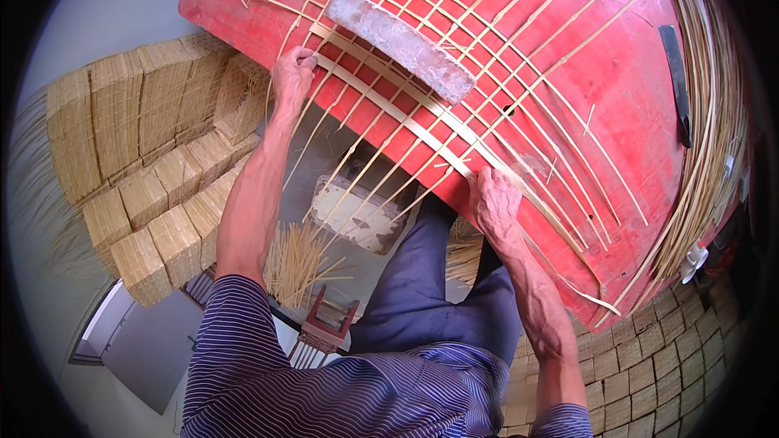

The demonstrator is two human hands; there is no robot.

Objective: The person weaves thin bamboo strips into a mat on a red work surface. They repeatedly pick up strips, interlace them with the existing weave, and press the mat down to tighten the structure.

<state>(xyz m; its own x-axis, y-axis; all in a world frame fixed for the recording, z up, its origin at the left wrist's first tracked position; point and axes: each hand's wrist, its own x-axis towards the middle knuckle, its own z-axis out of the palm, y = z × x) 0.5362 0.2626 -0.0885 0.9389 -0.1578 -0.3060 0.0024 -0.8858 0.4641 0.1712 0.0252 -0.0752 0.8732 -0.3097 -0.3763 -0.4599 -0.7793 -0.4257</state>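
Note that the slab (402, 45) conceals the crossings of the thin strips (492, 26) beneath it, your right hand (495, 199) hides the right end of the flat strip (398, 115), and the view's upper edge crops the red board (625, 73).

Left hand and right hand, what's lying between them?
In the head view, a flat pale strip spans from the left hand to the right hand, crossing thin strips near the edge of the red board.

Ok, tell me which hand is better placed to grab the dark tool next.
Probably the right hand: it is nearer the dark tool than the left hand, though both are at the pale strip.
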